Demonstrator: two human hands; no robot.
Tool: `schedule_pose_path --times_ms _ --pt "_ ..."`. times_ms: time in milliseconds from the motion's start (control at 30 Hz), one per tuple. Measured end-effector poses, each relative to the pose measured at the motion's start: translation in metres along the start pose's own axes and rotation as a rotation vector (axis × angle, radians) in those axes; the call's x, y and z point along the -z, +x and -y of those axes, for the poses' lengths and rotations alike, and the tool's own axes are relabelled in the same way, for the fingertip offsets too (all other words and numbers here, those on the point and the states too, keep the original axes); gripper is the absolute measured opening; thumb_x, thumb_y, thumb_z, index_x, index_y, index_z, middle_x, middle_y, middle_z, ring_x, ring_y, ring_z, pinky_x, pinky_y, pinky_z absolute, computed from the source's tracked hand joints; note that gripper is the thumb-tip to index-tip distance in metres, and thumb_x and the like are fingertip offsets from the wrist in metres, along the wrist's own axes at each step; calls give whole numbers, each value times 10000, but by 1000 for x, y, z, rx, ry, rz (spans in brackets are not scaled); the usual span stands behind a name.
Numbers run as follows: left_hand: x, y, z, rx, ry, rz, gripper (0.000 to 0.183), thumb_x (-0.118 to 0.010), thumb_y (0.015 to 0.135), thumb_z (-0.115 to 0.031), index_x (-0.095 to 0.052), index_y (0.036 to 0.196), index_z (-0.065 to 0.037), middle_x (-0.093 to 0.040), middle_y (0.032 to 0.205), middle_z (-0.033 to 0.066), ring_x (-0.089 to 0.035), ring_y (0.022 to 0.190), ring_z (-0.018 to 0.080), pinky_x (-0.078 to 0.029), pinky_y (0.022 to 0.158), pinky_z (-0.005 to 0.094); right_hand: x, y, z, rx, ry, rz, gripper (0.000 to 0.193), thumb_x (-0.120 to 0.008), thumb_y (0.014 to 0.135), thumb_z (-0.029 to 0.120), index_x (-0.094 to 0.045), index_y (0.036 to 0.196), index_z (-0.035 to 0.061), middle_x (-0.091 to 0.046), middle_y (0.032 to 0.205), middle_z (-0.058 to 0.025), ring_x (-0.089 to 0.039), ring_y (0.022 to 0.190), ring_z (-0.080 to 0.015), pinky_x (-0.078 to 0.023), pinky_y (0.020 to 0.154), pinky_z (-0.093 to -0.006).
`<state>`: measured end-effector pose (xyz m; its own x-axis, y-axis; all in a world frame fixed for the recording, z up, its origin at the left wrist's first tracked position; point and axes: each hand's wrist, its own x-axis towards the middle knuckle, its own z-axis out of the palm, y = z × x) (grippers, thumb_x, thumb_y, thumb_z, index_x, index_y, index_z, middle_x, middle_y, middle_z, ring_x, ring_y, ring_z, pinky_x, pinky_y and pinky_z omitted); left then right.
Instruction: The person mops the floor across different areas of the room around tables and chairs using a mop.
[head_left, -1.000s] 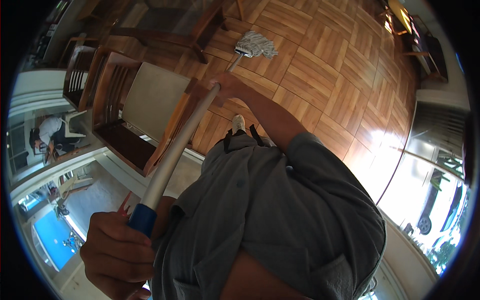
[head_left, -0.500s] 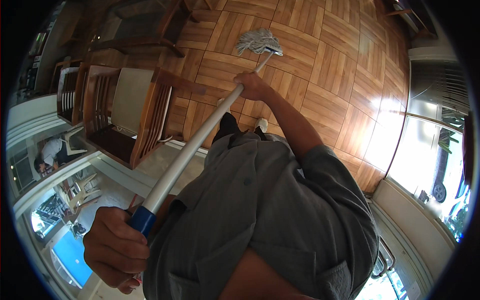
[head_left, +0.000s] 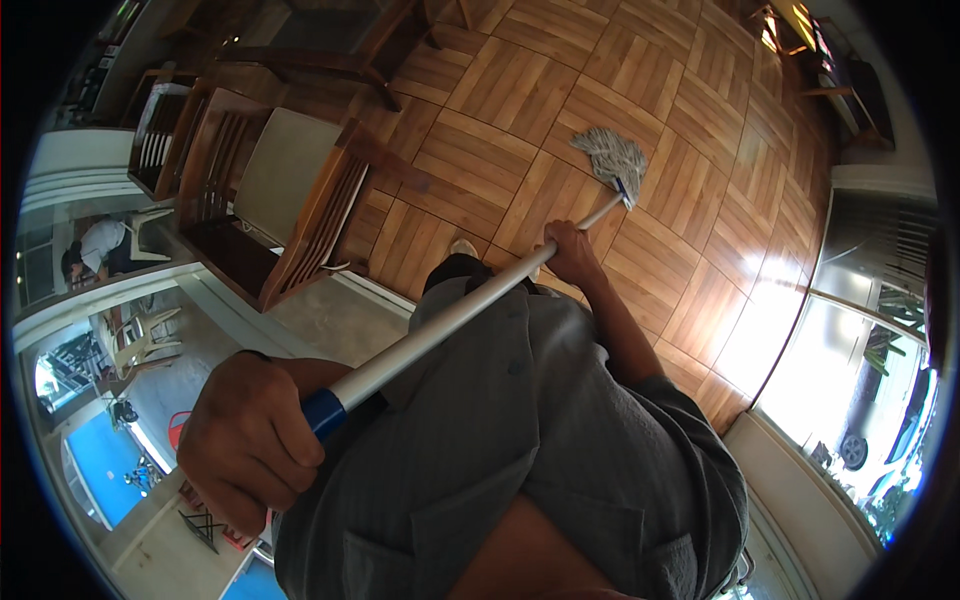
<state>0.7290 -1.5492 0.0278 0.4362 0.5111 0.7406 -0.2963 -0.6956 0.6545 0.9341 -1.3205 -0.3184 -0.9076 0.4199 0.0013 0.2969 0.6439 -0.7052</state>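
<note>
A mop (head_left: 448,327) with a silver pole slants across the front of my body. My left hand (head_left: 250,440) is wrapped around the pole's top end at the lower left, beside its blue sleeve. Farther down the pole, my right hand (head_left: 573,252) closes around it above the floor. The grey string mop head (head_left: 612,160) lies on the wood-patterned tile floor (head_left: 515,70), ahead and slightly right of my feet. One of my shoes (head_left: 462,247) shows below the pole.
Wooden armchairs with slatted sides, one with a pale back (head_left: 285,165), stand at the left near a dark wooden table (head_left: 330,60). A glass door or window (head_left: 840,350) lets bright light in at the right. Behind glass at the left, a person (head_left: 105,245) sits bent over.
The mop head has swept to the right and nearer to me. My right hand has moved right and closer with the pole, while my left hand has shifted only slightly. The view has tilted a little.
</note>
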Motion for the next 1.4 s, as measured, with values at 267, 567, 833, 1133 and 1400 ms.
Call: schedule_pose_path --times_ms 267,567,833,1133,1400 --pt "46 -38 -19 0 -101 -78 286 -515 740 -138 -358 504 -105 -437 490 38 -458 388 169 -305 384 295 -11 37 -4 31 -46 255 243 -706 623 224 -536 705 71 -565 722 -149 -562 750 -357 -429 662 -452" --pt "73 -10 -74 31 178 -369 246 -458 723 -64 -326 519 -99 -409 469 24 -426 364 160 -252 365 292 -28 141 28 186 190 328 232 -739 577 177 -533 562 72 -562 558 -133 -582 521 -279 -419 484 -370" --pt "82 46 -67 -58 473 -564 315 -443 761 -6 -349 470 -84 -455 429 110 -443 323 166 -321 326 270 -27 229 80 458 222 514 155 -679 578 184 -575 600 72 -597 617 -133 -594 609 -324 -446 569 -408" --pt "48 110 -24 12 846 -823 258 -520 705 -40 -395 482 -78 -481 408 115 -484 304 176 -391 331 275 -26 270 76 852 313 708 97 -632 627 164 -591 620 76 -577 613 -137 -550 631 -354 -415 607 -447" --pt "-16 158 77 62 1172 -1071 258 -523 707 -25 -409 478 -57 -478 413 105 -487 316 175 -415 343 270 -17 284 44 1110 234 984 235 -646 645 197 -476 541 72 -509 553 -149 -508 555 -371 -374 531 -439"
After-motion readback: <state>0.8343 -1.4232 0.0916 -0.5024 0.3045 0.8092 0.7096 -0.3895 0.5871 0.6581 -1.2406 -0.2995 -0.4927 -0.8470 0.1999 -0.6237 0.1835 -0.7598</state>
